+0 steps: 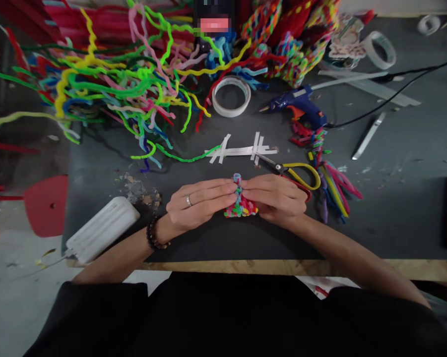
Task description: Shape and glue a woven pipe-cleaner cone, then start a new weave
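Note:
A small woven piece of multicoloured pipe cleaners (239, 203) lies on the dark table (216, 238) near its front edge. My left hand (199, 203), with a ring and a bead bracelet, pinches its left side. My right hand (277, 198) pinches its right side. The fingertips of both hands meet at the piece's narrow top end, which sticks up between them. Most of the piece's lower part shows below my fingers.
Yellow-handled scissors (297, 173) lie just behind my right hand. Strips of white tape (241, 149), a tape roll (231, 96), a blue glue gun (299, 106) with its cable and a heap of loose pipe cleaners (126, 84) sit further back. A white box (102, 228) rests at the left front corner.

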A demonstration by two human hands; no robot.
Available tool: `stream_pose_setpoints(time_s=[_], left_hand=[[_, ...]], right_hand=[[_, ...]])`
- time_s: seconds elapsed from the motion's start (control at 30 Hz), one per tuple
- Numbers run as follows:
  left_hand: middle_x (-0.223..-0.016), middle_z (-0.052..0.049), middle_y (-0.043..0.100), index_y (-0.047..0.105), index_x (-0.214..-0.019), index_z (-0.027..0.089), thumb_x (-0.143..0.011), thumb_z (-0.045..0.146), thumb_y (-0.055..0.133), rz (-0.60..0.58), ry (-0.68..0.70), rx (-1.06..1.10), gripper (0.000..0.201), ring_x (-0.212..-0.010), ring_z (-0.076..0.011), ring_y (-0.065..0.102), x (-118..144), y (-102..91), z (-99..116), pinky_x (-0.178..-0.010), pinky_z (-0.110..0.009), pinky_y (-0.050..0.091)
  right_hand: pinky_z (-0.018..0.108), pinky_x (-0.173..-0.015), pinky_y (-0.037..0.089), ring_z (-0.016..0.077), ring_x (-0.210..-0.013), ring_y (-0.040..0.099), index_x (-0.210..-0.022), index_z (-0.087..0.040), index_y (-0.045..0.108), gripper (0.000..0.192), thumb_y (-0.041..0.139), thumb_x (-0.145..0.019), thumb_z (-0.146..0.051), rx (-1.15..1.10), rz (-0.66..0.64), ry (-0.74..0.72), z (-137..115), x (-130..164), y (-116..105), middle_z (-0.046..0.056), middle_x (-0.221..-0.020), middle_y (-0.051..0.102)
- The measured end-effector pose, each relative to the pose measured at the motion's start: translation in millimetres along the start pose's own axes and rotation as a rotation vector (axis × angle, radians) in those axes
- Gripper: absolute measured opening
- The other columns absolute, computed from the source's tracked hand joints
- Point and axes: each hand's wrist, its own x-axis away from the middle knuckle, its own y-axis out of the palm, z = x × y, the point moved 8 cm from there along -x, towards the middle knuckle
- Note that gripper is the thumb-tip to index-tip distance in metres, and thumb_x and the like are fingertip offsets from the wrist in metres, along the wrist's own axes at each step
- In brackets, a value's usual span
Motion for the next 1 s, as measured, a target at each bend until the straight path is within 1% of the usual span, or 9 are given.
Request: stream_pose_setpoints(time_s=[0.13, 0.23, 0.33, 0.43, 0.6, 0.67, 0.8, 0.9, 1.0], left_hand=[[-0.132, -0.003, 0.076, 0.068, -0.138, 0.028, -0.094, 0.005, 0.071, -0.013, -0.014, 0.005, 0.050, -0.122, -0.0202, 0.075, 1.2, 0.1, -1.1, -0.101, -0.034, 0.069], [-0.129, -0.005, 0.078, 0.069, -0.136, 0.024, -0.092, 0.002, 0.072, -0.001, -0.010, 0.013, 0.048, -0.121, -0.0207, 0.075, 0.7, 0.0, 0.0, -0.102, -0.034, 0.068], [-0.125, -0.007, 0.079, 0.071, -0.132, 0.021, -0.091, 0.002, 0.073, 0.024, -0.002, 0.037, 0.045, -0.119, -0.0209, 0.076, -2.2, 0.0, 1.3, -0.101, -0.033, 0.069], [-0.120, -0.005, 0.081, 0.072, -0.128, 0.023, -0.093, 0.007, 0.074, 0.048, -0.001, 0.082, 0.038, -0.114, -0.0203, 0.078, -5.6, 0.7, 1.4, -0.095, -0.032, 0.071], [-0.116, -0.004, 0.082, 0.076, -0.115, 0.026, -0.096, 0.024, 0.075, 0.096, -0.072, 0.094, 0.019, -0.106, -0.0194, 0.080, -4.7, 1.5, -6.6, -0.090, -0.033, 0.072], [-0.122, -0.005, 0.080, 0.076, -0.116, 0.025, -0.095, 0.023, 0.077, 0.098, -0.064, 0.091, 0.021, -0.112, -0.0209, 0.079, -3.1, 1.7, -7.4, -0.093, -0.034, 0.072], [-0.136, -0.009, 0.074, 0.072, -0.126, 0.024, -0.090, 0.007, 0.077, 0.053, -0.009, 0.097, 0.040, -0.123, -0.0234, 0.075, -2.6, 4.0, -6.2, -0.101, -0.037, 0.069], [-0.133, -0.010, 0.075, 0.072, -0.127, 0.022, -0.088, 0.002, 0.077, 0.064, 0.017, 0.114, 0.044, -0.123, -0.0246, 0.075, -3.5, 2.7, -6.2, -0.101, -0.039, 0.070], [-0.130, -0.008, 0.077, 0.073, -0.124, 0.025, -0.089, 0.006, 0.077, 0.069, 0.006, 0.118, 0.040, -0.120, -0.0238, 0.076, -3.8, 3.2, -7.4, -0.097, -0.038, 0.071]], right_hand=[[0.031, -0.077, 0.072, 0.0178, -0.090, 0.083, -0.128, -0.029, 0.075, 0.037, 0.069, -0.095, -0.013, -0.012, -0.011, -0.024, -0.5, -0.8, -0.8, 0.000, -0.108, 0.084], [0.031, -0.079, 0.072, 0.0176, -0.091, 0.083, -0.128, -0.028, 0.075, 0.037, 0.068, -0.095, -0.011, -0.024, -0.021, -0.021, -0.3, -1.4, 0.0, 0.001, -0.107, 0.084], [0.032, -0.079, 0.071, 0.0189, -0.090, 0.083, -0.124, -0.021, 0.077, 0.034, 0.071, -0.092, -0.009, -0.051, -0.001, -0.023, -1.6, -1.9, 0.0, 0.004, -0.104, 0.084], [0.031, -0.075, 0.071, 0.0190, -0.089, 0.082, -0.121, -0.018, 0.077, 0.032, 0.074, -0.091, -0.010, -0.067, 0.030, -0.032, -3.3, -2.4, -0.1, 0.006, -0.103, 0.084], [0.028, -0.071, 0.069, 0.0168, -0.085, 0.081, -0.121, -0.024, 0.076, 0.029, 0.076, -0.092, -0.017, -0.036, 0.038, -0.023, -2.7, -1.8, -0.5, 0.005, -0.108, 0.083], [0.028, -0.073, 0.069, 0.0168, -0.088, 0.081, -0.118, -0.026, 0.077, 0.025, 0.075, -0.094, -0.019, -0.010, 0.022, -0.008, -1.8, -1.1, -1.5, 0.004, -0.112, 0.082], [0.028, -0.074, 0.069, 0.0172, -0.094, 0.082, -0.114, -0.028, 0.078, 0.020, 0.073, -0.096, -0.021, 0.027, -0.023, 0.053, 2.0, -0.4, -2.3, 0.004, -0.118, 0.081], [0.030, -0.075, 0.069, 0.0186, -0.096, 0.082, -0.116, -0.027, 0.078, 0.021, 0.071, -0.097, -0.020, -0.039, -0.017, 0.065, 3.7, -0.6, -1.6, 0.005, -0.120, 0.081], [0.031, -0.075, 0.069, 0.0189, -0.094, 0.082, -0.118, -0.026, 0.077, 0.024, 0.072, -0.097, -0.018, -0.082, 0.021, 0.042, 3.8, -0.6, -1.2, 0.006, -0.120, 0.082]])
